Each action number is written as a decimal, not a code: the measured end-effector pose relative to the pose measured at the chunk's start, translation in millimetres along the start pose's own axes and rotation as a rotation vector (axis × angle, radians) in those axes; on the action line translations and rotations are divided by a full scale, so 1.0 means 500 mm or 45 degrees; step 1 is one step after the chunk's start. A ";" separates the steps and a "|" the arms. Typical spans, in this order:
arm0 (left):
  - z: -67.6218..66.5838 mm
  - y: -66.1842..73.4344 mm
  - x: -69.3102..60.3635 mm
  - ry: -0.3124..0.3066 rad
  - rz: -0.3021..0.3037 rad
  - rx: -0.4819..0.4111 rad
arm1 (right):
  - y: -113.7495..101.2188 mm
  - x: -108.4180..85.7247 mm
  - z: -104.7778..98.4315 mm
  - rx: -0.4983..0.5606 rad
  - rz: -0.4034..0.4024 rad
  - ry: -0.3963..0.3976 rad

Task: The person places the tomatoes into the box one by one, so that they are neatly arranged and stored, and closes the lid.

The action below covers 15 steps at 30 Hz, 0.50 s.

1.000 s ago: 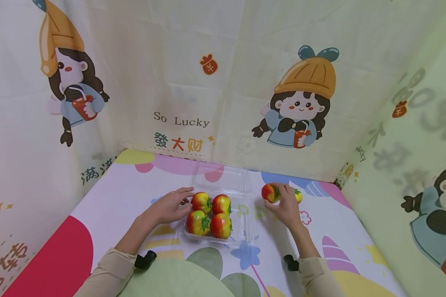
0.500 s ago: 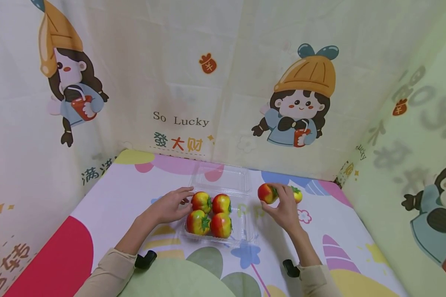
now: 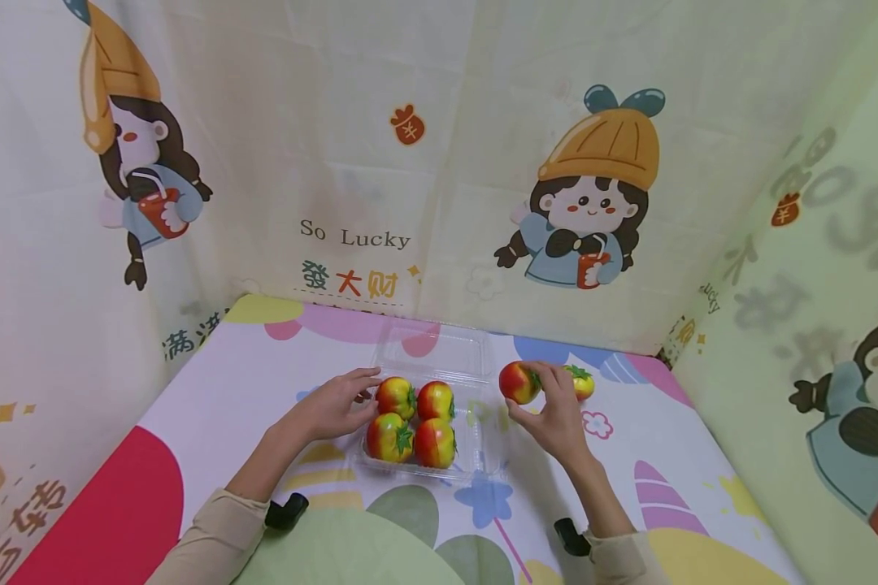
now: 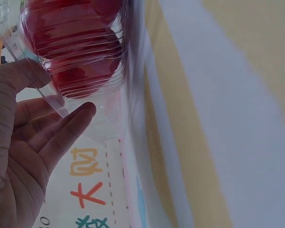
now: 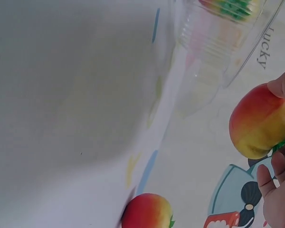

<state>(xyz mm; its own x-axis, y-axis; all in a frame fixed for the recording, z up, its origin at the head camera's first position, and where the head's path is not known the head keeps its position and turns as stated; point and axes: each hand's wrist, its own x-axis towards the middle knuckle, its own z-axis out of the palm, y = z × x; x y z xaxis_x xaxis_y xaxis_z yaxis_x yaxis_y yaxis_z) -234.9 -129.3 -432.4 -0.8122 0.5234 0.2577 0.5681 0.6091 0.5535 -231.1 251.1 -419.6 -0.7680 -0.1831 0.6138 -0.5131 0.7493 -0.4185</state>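
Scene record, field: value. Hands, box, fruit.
left hand: at left rim of box; grip unclear
right hand: pinches held fruit, raised off table, right of box
box: clear, lid open
boxed fruits: four, left part; right part bare
loose fruit: one, on table, right of held fruit

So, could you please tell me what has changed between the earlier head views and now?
The right hand has carried its red-yellow fruit leftward, nearer the open clear container, showing more of the loose fruit behind it. Nothing was newly grasped or released. The left hand stayed at the container's left edge, and the four fruits inside stayed put.
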 end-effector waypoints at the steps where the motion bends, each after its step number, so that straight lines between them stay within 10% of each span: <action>1: 0.000 0.000 0.000 0.000 0.002 -0.001 | -0.002 0.000 0.000 0.006 -0.002 -0.001; 15: 0.005 -0.012 0.001 0.018 0.034 0.015 | -0.034 -0.002 0.004 0.120 0.080 -0.012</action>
<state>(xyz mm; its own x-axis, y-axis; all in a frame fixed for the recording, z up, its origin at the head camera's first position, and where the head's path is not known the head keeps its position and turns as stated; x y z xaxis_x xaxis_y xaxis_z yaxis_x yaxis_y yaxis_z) -238.3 -131.3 -437.6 -0.7984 0.5314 0.2833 0.5911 0.6018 0.5370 -222.2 237.3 -414.4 -0.8031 -0.1443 0.5782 -0.4975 0.6965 -0.5171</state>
